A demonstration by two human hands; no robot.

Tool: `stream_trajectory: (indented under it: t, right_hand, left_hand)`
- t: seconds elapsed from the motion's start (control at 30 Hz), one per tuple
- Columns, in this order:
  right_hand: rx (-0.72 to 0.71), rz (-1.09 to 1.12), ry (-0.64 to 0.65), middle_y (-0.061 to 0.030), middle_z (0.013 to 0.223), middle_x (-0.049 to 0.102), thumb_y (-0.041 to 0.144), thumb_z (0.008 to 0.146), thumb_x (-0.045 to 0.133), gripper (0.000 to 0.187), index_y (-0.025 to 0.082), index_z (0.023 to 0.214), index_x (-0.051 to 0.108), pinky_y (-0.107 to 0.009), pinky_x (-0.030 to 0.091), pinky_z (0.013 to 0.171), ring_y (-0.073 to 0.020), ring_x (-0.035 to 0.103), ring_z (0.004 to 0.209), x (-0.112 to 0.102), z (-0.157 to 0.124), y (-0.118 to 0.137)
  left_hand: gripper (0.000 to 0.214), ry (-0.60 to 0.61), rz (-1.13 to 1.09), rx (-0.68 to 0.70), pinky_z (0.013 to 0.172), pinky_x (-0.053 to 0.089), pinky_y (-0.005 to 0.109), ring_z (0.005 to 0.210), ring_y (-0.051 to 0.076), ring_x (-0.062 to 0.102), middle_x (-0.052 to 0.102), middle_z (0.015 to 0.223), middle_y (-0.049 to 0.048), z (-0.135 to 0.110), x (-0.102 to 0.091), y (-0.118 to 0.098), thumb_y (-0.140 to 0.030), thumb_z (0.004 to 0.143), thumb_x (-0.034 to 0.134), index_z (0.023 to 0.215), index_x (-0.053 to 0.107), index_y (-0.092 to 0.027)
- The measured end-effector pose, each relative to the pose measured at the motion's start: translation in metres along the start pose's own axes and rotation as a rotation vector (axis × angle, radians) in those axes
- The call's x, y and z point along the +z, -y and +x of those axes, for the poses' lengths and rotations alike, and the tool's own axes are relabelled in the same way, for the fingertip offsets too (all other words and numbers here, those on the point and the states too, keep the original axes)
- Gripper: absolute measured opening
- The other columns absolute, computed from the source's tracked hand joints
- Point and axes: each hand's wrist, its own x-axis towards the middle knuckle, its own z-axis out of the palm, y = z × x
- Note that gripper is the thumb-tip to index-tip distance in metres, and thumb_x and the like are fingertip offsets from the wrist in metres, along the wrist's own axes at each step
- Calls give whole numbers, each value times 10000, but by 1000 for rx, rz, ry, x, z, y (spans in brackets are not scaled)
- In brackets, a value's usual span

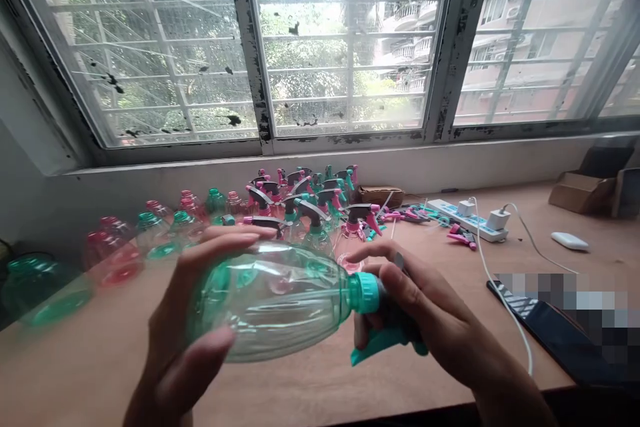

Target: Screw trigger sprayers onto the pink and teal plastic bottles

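Note:
A clear green spray bottle [285, 300] lies sideways in the air above the table, its neck pointing right. My left hand [185, 320] is wrapped round its base end, thumb below and fingers above. At the other end, my right hand [425, 307] grips the spray head [390, 337], whose teal trigger hangs downward. The teal collar [367, 292] sits on the bottle's neck; whether it is fully tightened I cannot tell. A thin tube shows inside the bottle. My right fingers hide much of the spray head.
Several bottles with spray heads [315, 213] stand behind, below the window. Headless red bottles [113, 253] and green bottles [45, 287] are at left. Loose spray heads [415, 213], a power strip [467, 220], white cables, a phone [555, 333] and a cardboard box [583, 190] lie at right.

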Motion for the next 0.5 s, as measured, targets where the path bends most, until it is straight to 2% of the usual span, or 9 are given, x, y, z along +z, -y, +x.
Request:
stream_trajectory:
  t: [0.03,0.13,0.2,0.23,0.3,0.37,0.43,0.47,0.5]
  right_hand:
    - [4,-29,7,43,672,634,564,999,495,379,245,1195,548,-282,587,635,-179,696,668,-3,-1,1]
    - [-21,-286,-13,33,704,670,514,1031,462,320,281,1240,527,-274,569,658,-170,677,682,-9,-5,1]
    - [-32,-481,-12,34,725,673,510,1018,500,313,308,1255,534,-271,548,640,-175,683,681,-10,-6,-1]
    - [-28,-546,-3,31,745,678,513,1007,522,327,318,1269,535,-277,543,636,-185,692,695,-9,-7,-2]
    - [-11,-605,35,11,804,715,541,997,520,375,333,1309,531,-306,543,679,-214,713,767,-8,-8,-4]
    - [-21,-590,74,-15,895,757,610,988,468,458,340,1355,514,-347,545,748,-242,719,848,-11,-9,-4]
    - [-48,-544,93,-24,941,773,675,974,405,530,340,1374,505,-381,538,805,-255,715,885,-18,-9,-3]
    - [-65,-521,79,-25,955,774,691,968,392,550,341,1377,501,-388,535,820,-255,714,892,-23,-9,-2]
    - [-84,-505,54,-24,959,774,694,966,392,553,342,1378,499,-391,533,831,-253,714,896,-28,-9,-2]
  left_hand:
    - [507,173,73,11,1020,489,467,1243,397,551,651,1290,35,1,-5,6,-626,824,666,1256,648,-362]
    - [925,479,431,-49,1011,491,526,1291,451,547,595,1446,75,-5,-12,20,-605,677,848,1472,419,-403]
    - [983,665,558,-81,1001,507,542,1293,456,562,586,1474,79,-15,-7,23,-575,656,877,1492,383,-421]
    - [980,747,553,-99,991,525,528,1281,449,578,600,1460,76,-18,-1,22,-566,637,890,1479,412,-416]
    - [959,815,491,-134,969,557,490,1240,432,621,652,1398,62,-21,10,16,-442,602,931,1447,478,-410]
    - [879,860,400,-167,851,621,412,1093,379,719,746,1248,35,-15,14,10,-348,622,917,1410,537,-426]
    - [813,818,295,-147,692,654,345,902,345,785,817,1064,14,-4,2,9,-312,616,912,1362,608,-425]
    - [789,858,272,-189,671,664,340,864,339,797,828,1038,12,1,-10,12,-280,628,909,1351,626,-418]
    - [769,811,264,-198,659,674,342,836,344,804,837,1028,17,5,-26,17,-256,602,919,1317,670,-395]
